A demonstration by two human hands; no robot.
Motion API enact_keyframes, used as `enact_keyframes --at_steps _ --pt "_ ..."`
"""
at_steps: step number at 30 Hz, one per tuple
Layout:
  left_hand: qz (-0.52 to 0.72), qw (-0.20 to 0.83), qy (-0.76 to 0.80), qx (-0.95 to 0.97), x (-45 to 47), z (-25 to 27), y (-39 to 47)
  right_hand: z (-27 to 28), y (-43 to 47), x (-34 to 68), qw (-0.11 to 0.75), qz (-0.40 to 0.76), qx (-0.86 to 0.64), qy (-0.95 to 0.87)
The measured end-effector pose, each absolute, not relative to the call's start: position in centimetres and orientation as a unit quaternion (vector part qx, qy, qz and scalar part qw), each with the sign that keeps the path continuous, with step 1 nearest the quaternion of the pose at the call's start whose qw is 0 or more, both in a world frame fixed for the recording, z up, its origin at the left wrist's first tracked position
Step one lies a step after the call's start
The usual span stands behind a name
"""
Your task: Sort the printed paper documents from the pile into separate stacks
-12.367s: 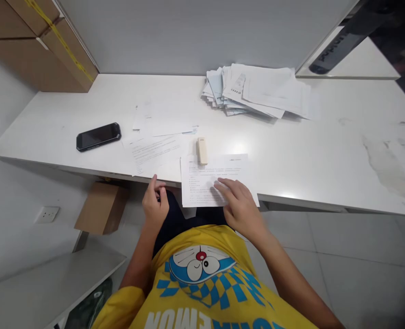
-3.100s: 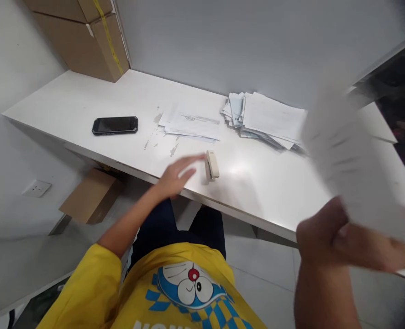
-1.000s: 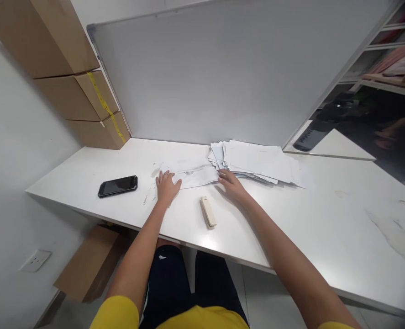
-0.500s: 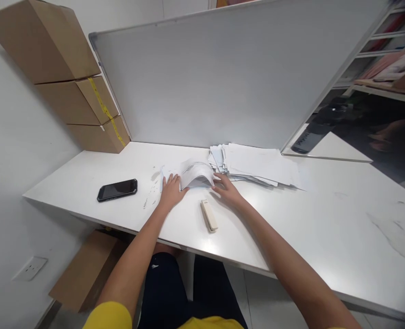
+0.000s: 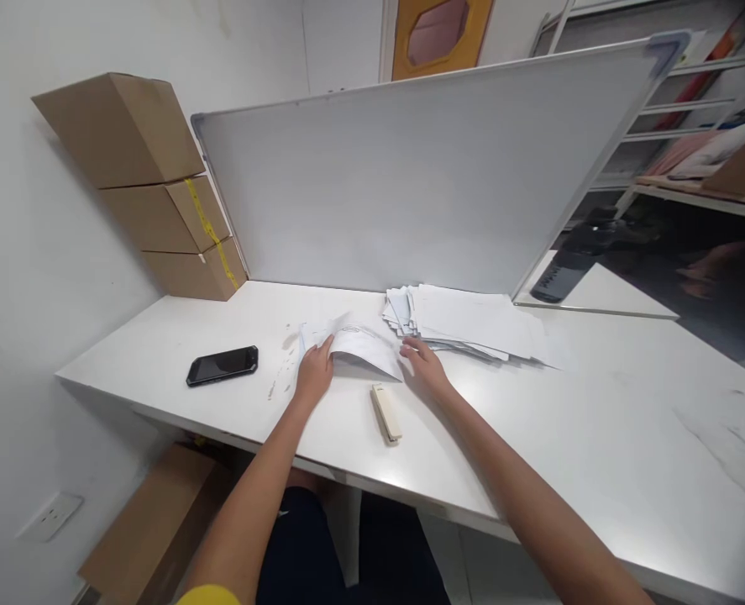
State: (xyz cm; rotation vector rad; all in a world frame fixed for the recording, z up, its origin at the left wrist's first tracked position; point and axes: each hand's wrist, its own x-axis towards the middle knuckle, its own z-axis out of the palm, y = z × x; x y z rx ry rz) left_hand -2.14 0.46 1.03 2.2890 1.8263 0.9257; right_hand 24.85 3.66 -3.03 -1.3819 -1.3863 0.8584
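A curved sheaf of white paper (image 5: 365, 346) with dark marks lies on the white table in front of me. My left hand (image 5: 315, 370) grips its left edge between thumb and fingers. Just off the sheaf's right edge is my right hand (image 5: 423, 365), fingers apart, with nothing in it that I can see. Below the paper, between my forearms, a cream stapler (image 5: 385, 414) rests on the tabletop. A loose pile of paper sheets (image 5: 473, 319) sits behind and to the right of my right hand.
To the left lies a black phone (image 5: 222, 365). Stacked cardboard boxes (image 5: 158, 206) stand at the back left against a whiteboard (image 5: 397, 185). A dark bottle (image 5: 564, 269) is at the back right. Under the table's left end sits another cardboard box (image 5: 151, 521).
My right hand has come away from the sheaf's right edge, and the paper has flattened from its high arch. My left hand now grips the left edge. The camera view has tilted up.
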Motion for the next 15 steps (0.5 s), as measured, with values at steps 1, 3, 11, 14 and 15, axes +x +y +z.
enact_keyframes --at_steps 1,3,11,14,15 --pt "0.311 0.03 0.587 0.747 -2.19 1.05 0.41 -2.92 3.65 24.85 0.482 0.35 -0.566 -0.569" --pt "0.32 0.013 0.585 0.746 -2.19 1.1 0.35 -2.79 3.59 24.79 0.483 0.345 -0.564 -0.574" --pt "0.231 -0.064 0.636 0.734 -2.0 0.67 0.36 -3.2 3.76 24.39 0.459 0.335 -0.551 -0.612" --pt "0.294 -0.082 0.581 0.755 -2.41 0.36 0.4 -3.34 4.03 24.67 0.454 0.321 -0.554 -0.619" --pt "0.327 -0.094 0.565 0.752 -2.59 0.28 0.41 -3.35 4.11 24.86 0.454 0.314 -0.556 -0.621"
